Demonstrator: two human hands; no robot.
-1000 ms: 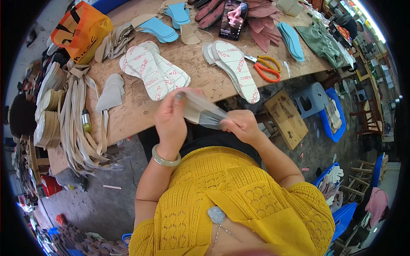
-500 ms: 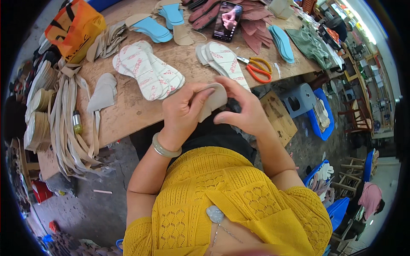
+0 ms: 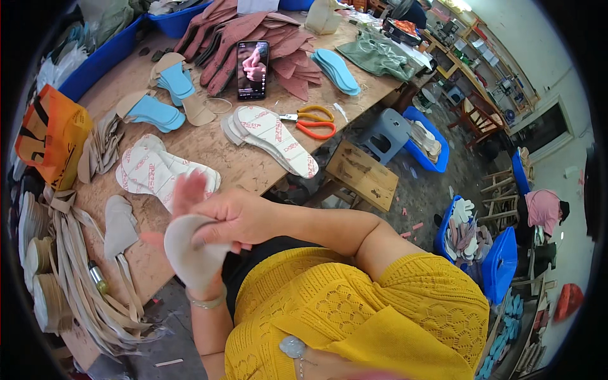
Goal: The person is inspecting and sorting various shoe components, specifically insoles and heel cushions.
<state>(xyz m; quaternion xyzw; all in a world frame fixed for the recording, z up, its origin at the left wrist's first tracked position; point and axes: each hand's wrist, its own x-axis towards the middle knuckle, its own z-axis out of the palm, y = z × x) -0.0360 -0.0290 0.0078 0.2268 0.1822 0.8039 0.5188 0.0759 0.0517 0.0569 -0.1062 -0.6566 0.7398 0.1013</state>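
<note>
My right hand reaches across to the left and pinches a beige rounded fabric piece between thumb and fingers. Behind that piece is my left hand, its palm largely covered. The left fingers and thumb stick out past the piece, spread apart and blurred by motion. Close beyond the hands, white printed insoles lie in an overlapping pile. A second stack of white printed insoles lies to its right, next to scissors with orange and yellow handles. More beige rounded pieces rest left of my hands.
A phone stands against dark red sole pieces at the back. Blue insoles lie on the wooden table. Beige strips hang over its left edge. Right of it are a wooden stool and blue baskets.
Both hands have moved left with the beige piece, my right hand crossing over my left. The left fingers have spread out behind the piece. The view has turned toward the right.
</note>
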